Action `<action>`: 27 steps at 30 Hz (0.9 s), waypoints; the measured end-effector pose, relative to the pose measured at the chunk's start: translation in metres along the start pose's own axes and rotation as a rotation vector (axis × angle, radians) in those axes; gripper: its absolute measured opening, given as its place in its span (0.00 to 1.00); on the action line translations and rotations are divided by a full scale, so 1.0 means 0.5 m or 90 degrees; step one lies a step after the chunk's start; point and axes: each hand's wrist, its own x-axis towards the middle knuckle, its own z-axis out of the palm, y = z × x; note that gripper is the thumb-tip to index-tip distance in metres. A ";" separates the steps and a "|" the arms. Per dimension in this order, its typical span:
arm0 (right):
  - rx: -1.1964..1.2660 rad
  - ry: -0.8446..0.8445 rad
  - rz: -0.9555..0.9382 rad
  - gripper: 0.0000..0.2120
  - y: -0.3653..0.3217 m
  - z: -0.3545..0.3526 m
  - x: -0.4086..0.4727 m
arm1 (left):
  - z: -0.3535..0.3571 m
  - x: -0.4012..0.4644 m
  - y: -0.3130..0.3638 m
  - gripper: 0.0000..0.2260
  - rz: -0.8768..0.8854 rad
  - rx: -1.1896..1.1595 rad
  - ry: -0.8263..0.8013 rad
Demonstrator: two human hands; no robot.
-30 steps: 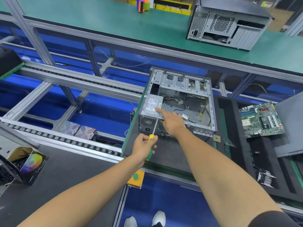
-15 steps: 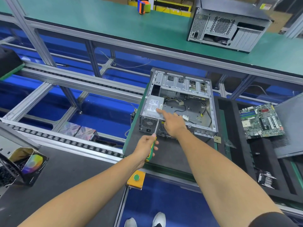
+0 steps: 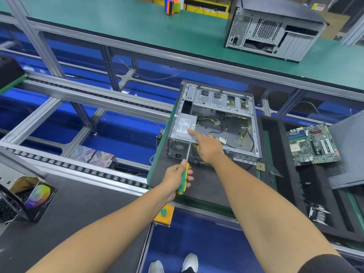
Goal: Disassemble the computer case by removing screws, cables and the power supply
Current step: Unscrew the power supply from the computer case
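Observation:
An open silver computer case [image 3: 254, 133] lies on a dark mat, its inside facing up. The grey power supply [image 3: 182, 128] sits in its near left corner, with loose cables [image 3: 216, 125] beside it. My left hand [image 3: 177, 177] grips a green and yellow screwdriver [image 3: 183, 182]; its shaft points up at the case's rear panel, by the power supply's top edge. My right hand [image 3: 207, 146] rests over the case's rear edge, its index finger stretched out and touching the top of the power supply.
A removed motherboard [image 3: 313, 146] lies to the right, next to a dark side panel [image 3: 348, 154]. Another case [image 3: 273, 30] stands on the green bench behind. A roller conveyor [image 3: 78, 168] runs on the left, and a yellow button box [image 3: 163, 214] hangs at the near edge.
The screwdriver tip has risen a little toward the rear panel's top edge. My right hand's finger stays on the power supply. The view has shifted slightly.

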 end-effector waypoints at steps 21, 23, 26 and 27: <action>-0.003 0.010 0.010 0.35 0.000 0.004 0.004 | 0.001 0.016 -0.024 0.18 0.056 0.002 0.014; -0.002 0.015 0.008 0.35 0.000 0.007 0.004 | 0.000 0.018 -0.025 0.19 0.038 0.003 0.008; 0.001 0.017 0.008 0.35 0.001 0.007 0.004 | -0.005 0.021 -0.027 0.19 0.030 0.022 0.008; 0.001 0.016 0.008 0.35 0.002 0.007 0.005 | -0.005 0.021 -0.026 0.19 0.037 0.036 0.017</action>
